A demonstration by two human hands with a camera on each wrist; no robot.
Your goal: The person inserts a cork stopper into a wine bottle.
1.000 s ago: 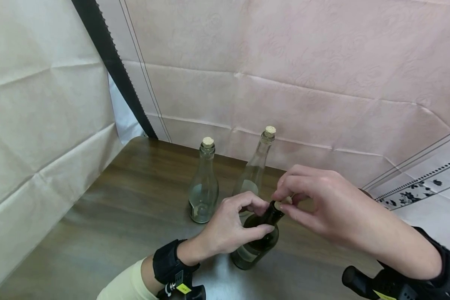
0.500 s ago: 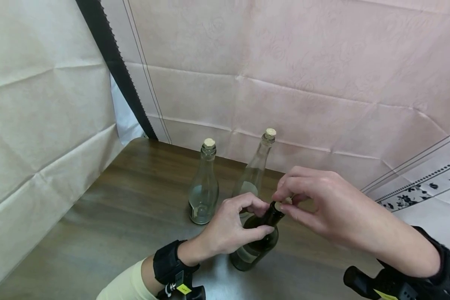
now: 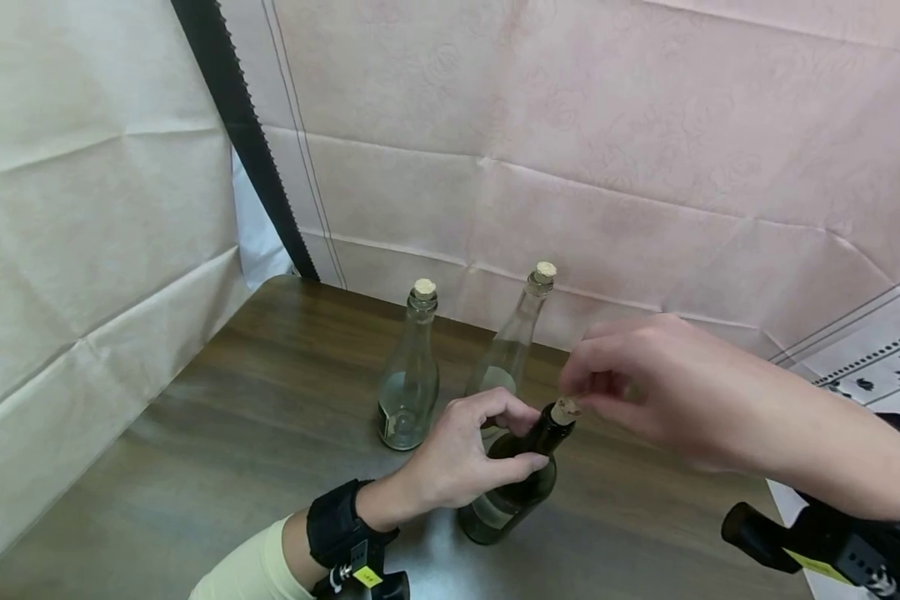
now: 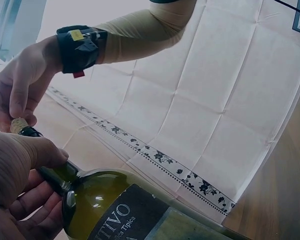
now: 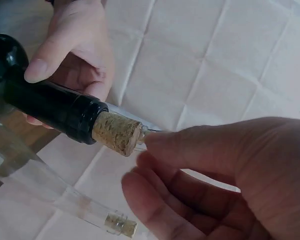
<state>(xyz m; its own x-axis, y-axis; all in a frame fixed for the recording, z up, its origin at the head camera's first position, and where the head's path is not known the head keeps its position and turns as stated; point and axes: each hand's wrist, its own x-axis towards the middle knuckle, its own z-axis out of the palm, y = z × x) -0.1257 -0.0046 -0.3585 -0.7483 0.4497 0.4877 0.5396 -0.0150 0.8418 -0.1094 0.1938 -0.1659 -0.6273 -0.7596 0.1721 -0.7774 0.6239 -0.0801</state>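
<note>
My left hand [image 3: 476, 446] grips the neck of a dark green wine bottle [image 3: 521, 475], which leans slightly to the right on the table. A cork [image 5: 117, 132] sits partway in its mouth, with much of its length standing out. Just off the cork's outer end is my right hand [image 3: 663, 387]; in the right wrist view its thumb is close to the cork and its fingers are loosely bent with nothing between them. The left wrist view shows the bottle's dark label [image 4: 135, 215] and the left thumb along the neck.
Two clear glass bottles stand behind: a shorter bottle [image 3: 408, 383] at left and a taller bottle [image 3: 513, 333] nearer the back edge, both corked. The wooden table [image 3: 232, 467] meets cloth-covered walls [image 3: 607, 167] at the back and left.
My right hand has drawn up and away to the right from the cork, so the cork now shows in the bottle mouth. My left hand stays on the neck. The head view has shifted slightly.
</note>
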